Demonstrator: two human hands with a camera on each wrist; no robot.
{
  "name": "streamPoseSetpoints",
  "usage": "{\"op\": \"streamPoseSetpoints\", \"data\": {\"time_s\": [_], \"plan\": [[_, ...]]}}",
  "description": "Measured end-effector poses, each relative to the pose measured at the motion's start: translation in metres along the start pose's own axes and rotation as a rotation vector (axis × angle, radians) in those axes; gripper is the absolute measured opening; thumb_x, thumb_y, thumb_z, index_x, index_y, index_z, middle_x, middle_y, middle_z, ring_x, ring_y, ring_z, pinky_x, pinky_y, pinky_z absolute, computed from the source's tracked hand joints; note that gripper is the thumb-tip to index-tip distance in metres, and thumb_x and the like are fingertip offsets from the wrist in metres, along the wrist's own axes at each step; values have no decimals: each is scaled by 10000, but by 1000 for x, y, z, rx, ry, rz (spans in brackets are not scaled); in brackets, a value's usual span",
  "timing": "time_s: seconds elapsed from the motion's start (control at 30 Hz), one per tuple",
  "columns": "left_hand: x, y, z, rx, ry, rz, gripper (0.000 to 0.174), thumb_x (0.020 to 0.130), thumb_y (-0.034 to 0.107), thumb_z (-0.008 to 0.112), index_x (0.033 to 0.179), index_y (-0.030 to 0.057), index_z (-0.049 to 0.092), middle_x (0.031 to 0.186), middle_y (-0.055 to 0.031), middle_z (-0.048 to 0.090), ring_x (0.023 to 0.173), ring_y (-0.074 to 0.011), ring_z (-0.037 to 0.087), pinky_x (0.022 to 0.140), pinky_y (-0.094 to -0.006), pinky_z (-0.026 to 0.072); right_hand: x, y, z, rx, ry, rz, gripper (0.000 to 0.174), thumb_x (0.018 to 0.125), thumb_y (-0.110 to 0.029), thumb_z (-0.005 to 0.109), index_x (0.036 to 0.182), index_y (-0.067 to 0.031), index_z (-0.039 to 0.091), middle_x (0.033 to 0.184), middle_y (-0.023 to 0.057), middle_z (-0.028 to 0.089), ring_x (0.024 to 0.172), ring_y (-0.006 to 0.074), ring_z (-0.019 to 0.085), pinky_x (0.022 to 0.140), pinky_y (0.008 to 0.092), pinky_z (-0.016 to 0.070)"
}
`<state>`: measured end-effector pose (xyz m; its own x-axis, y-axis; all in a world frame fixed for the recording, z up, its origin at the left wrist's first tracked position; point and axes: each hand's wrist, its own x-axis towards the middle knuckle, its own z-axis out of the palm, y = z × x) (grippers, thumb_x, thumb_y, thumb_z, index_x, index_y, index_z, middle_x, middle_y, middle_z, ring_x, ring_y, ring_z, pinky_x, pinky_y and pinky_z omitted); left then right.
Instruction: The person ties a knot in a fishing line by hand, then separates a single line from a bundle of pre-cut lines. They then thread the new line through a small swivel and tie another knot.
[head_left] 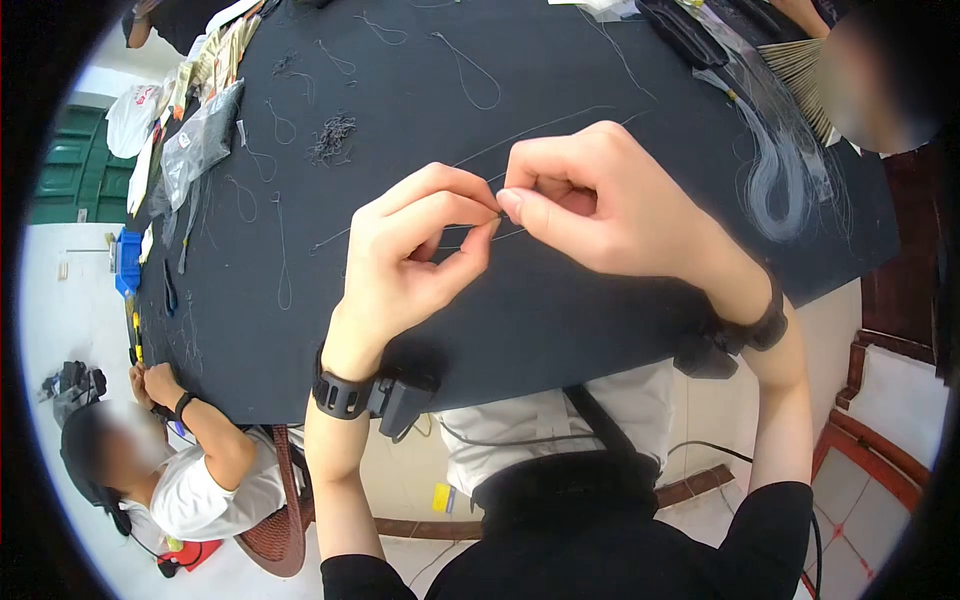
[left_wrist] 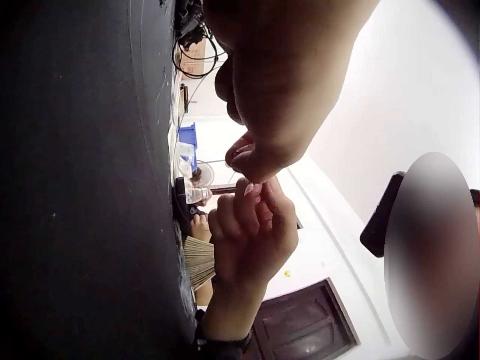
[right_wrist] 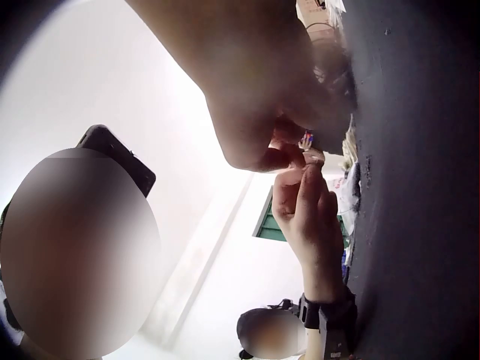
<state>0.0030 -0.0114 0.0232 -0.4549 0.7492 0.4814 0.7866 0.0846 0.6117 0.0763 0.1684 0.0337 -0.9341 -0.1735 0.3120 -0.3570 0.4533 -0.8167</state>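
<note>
Both hands meet above the dark table (head_left: 400, 350), fingertips almost touching. The left hand (head_left: 415, 245) pinches a thin grey line (head_left: 470, 228) between thumb and fingers. The right hand (head_left: 610, 205) pinches at the same spot with thumb and index finger, its other fingers curled. Parts of the line run out to the left and to the upper right of the hands. In the left wrist view the left hand (left_wrist: 281, 82) hides the pinched part. The right wrist view shows the right hand (right_wrist: 247, 97) close against the left fingertips. Any knot there is too small to tell.
Several looped lines (head_left: 283, 250) lie on the table, with a small dark pile of short pieces (head_left: 333, 138) among them. A bundle of pale strands (head_left: 775, 190) lies at the right. Plastic bags (head_left: 200, 140) and a blue box (head_left: 127, 262) are at the left, near a seated person.
</note>
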Motion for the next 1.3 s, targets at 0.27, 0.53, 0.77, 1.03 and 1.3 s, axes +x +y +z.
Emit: {"op": "streamPoseSetpoints", "data": {"time_s": [0.27,0.53,0.77,1.03,1.3], "plan": [[0,2,-2,-69,-19,20,146,641,-48,652,751,42,621,831,9,621,414,-11,302,370,-181,232,3,10,2,-32,56,-5,132,782,-115,571,734,4,601,474,78,482,407,139,431,424,273,336],[-1,3,-1,-94,77,-6,136,644,-56,652,736,37,615,835,-3,622,414,-3,278,374,-173,219,3,15,7,12,48,41,153,805,-133,571,766,9,611,484,75,481,414,129,413,423,271,325],[-2,-3,2,-87,178,-75,111,661,-53,650,731,25,615,840,-21,623,415,-2,283,388,-167,224,1,14,18,107,-11,109,169,807,-135,562,750,21,595,505,106,514,419,150,448,431,289,347],[-1,-7,4,-6,141,-116,89,695,-35,660,757,25,636,840,-18,632,418,-7,316,386,-171,247,-1,3,12,63,-5,82,183,789,-131,563,705,28,600,484,108,508,403,152,465,430,280,359],[-1,-2,3,40,74,-41,103,686,-47,662,759,26,650,829,-26,635,414,-21,344,380,-178,275,-1,2,2,106,37,146,183,783,-123,551,704,34,603,476,101,493,408,121,449,417,266,340]]}}
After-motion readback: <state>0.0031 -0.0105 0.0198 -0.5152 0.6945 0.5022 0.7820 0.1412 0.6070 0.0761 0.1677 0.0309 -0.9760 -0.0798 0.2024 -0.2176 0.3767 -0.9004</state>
